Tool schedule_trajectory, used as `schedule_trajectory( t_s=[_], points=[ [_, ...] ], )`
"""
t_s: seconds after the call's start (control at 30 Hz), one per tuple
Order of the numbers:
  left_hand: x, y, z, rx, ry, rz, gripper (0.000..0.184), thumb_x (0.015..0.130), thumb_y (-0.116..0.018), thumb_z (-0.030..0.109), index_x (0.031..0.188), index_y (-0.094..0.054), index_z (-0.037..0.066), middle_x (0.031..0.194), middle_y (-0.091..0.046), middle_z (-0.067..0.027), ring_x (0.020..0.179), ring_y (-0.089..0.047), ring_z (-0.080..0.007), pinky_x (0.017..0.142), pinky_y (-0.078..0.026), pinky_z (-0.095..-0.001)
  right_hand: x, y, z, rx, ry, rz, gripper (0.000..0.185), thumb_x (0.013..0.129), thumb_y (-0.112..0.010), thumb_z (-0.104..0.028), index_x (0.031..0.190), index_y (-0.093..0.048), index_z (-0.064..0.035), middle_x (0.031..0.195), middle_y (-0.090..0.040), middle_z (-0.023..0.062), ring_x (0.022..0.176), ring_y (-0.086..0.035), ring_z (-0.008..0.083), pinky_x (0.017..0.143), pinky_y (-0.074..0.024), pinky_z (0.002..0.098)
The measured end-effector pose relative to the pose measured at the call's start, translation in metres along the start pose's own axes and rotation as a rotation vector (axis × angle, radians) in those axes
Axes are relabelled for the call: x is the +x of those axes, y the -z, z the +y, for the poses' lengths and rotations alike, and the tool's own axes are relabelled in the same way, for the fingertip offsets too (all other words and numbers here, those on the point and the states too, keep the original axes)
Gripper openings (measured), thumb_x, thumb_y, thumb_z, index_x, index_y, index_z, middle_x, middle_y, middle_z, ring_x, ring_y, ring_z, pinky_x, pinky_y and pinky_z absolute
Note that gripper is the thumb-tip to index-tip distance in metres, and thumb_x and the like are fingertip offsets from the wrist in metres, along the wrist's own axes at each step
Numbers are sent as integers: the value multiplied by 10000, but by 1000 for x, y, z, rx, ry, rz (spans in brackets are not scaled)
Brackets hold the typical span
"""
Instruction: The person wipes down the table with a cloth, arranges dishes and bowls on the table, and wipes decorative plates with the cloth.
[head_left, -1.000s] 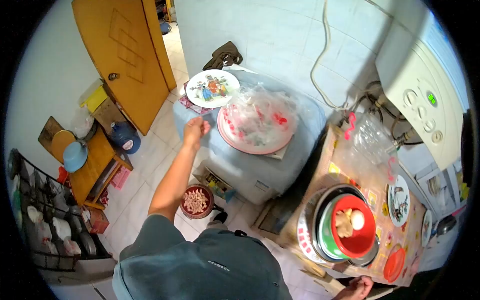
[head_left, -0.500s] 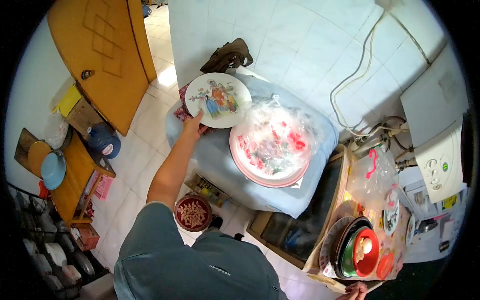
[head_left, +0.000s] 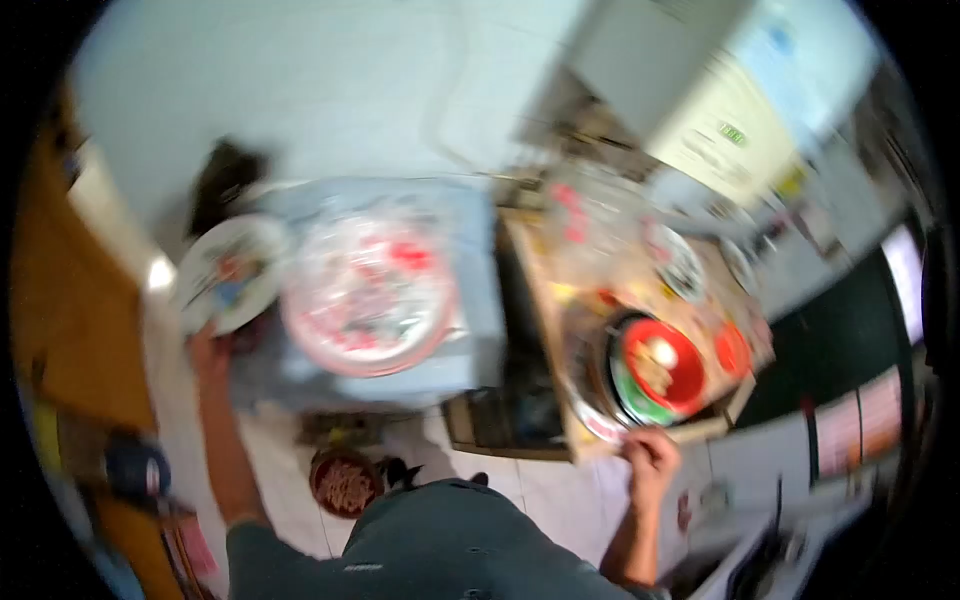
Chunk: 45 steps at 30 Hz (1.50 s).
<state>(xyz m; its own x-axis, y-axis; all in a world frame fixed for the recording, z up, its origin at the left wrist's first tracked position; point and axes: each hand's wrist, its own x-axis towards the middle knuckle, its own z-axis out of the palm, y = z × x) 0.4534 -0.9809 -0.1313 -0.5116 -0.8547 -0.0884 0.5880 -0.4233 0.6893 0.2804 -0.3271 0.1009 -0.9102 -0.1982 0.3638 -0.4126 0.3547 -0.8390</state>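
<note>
A white plate with a coloured figure picture [head_left: 235,272] is tilted at the left end of the cloth-covered surface. My left hand [head_left: 210,350] is closed on its near rim. Right of the plate sits a pink-rimmed basin [head_left: 370,370], its top covered with crumpled clear plastic bags [head_left: 365,270] with red marks. My right hand [head_left: 652,458] is in front of the stacked bowls, fingers curled together; blur hides whether they hold anything. The red bowl [head_left: 690,375] on that stack contains a white egg-like thing [head_left: 660,352] and pale pieces.
A blue cloth [head_left: 470,330] covers the surface under the basin. The wooden table [head_left: 545,290] at right bears the bowls, a red lid-like disc [head_left: 732,348] and another patterned plate [head_left: 678,265]. A round red stool [head_left: 345,485] stands on the floor near my legs. A dark bag-like thing [head_left: 225,185] lies behind the plate.
My view has turned to the right, so everything is shifted left and blurred. My right hand has come further into view beside the bowls. My left hand still holds the plate.
</note>
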Motion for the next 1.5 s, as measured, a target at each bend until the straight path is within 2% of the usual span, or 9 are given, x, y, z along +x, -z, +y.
schedule_trajectory(
  t_s=[0.17, 0.43, 0.7, 0.8, 1.17, 1.2, 1.23, 1.33, 1.5],
  points=[
    [-36, 1, 34, 105, 96, 44, 555, 938, -576, 170, 1401, -354, -40, 1340, -474, -177, 1197, -488, -303, 1008, -409, -428, -10, 8, 8, 42, 26, -180, 129, 791, -622, 47, 880, -692, -14, 808, -663, 56, 714, -598, 130, 643, -463, 245],
    [-140, -27, 70, 271, -230, 297, 702, 899, -647, 279, 1449, -300, 15, 1427, -388, -139, 1250, -435, -261, 1039, -376, -382, -32, 34, 50, 287, 17, -321, 158, 831, -603, 49, 954, -682, -9, 813, -632, 35, 731, -568, 104, 666, -459, 248],
    [-291, -139, 51, 275, -188, 148, 559, 918, -618, 243, 1359, -428, -43, 1309, -522, -124, 1163, -514, -221, 996, -413, -328, -70, 101, 92, 395, 3, -430, 123, 837, -617, 32, 929, -683, -14, 817, -649, 54, 759, -610, 145, 687, -477, 264],
    [-342, -174, 20, 491, -282, -215, 449, 949, -569, 195, 1313, -472, -49, 1240, -554, -104, 1067, -542, -153, 911, -456, -277, -93, 147, 117, 423, -76, -450, 121, 837, -631, 11, 943, -682, -18, 835, -647, 40, 756, -601, 123, 671, -474, 254],
    [-564, -415, -163, 180, 321, -500, 449, 871, -568, 76, 1280, -472, -85, 1189, -602, -200, 1058, -612, -288, 963, -478, -399, -129, 310, 181, 853, -273, -414, 378, 907, -576, -70, 1274, -532, 12, 1071, -629, 85, 915, -620, 167, 789, -505, 298],
    [-573, -427, -185, 194, 357, -526, 462, 858, -568, 67, 1283, -470, -84, 1175, -609, -200, 1032, -624, -280, 951, -484, -398, -126, 325, 189, 926, -220, -435, 564, 939, -587, -317, 1370, -429, 11, 1155, -595, 101, 993, -608, 201, 853, -509, 341],
    [-585, -446, -203, 268, 427, -631, 469, 848, -570, 68, 1281, -472, -84, 1171, -612, -198, 1012, -632, -274, 941, -488, -390, -123, 339, 193, 933, -221, -430, 564, 939, -587, -317, 1370, -429, 11, 1155, -595, 101, 993, -608, 201, 853, -509, 341],
    [-625, -497, -265, 351, 504, -762, 486, 835, -587, 140, 1264, -497, -70, 1128, -634, -188, 952, -655, -272, 875, -519, -382, -123, 374, 212, 1097, -115, -184, 858, 863, -547, -630, 1424, -344, -12, 1249, -558, 117, 1105, -568, 222, 907, -484, 354],
    [-665, -562, -359, 367, 790, -936, 418, 843, -577, 90, 1229, -527, -64, 1130, -644, -164, 988, -648, -235, 890, -506, -356, -112, 442, 240, 979, -170, 225, 775, 876, -591, -547, 1360, -402, 28, 1219, -580, 126, 1082, -588, 222, 870, -493, 328]
  ],
)
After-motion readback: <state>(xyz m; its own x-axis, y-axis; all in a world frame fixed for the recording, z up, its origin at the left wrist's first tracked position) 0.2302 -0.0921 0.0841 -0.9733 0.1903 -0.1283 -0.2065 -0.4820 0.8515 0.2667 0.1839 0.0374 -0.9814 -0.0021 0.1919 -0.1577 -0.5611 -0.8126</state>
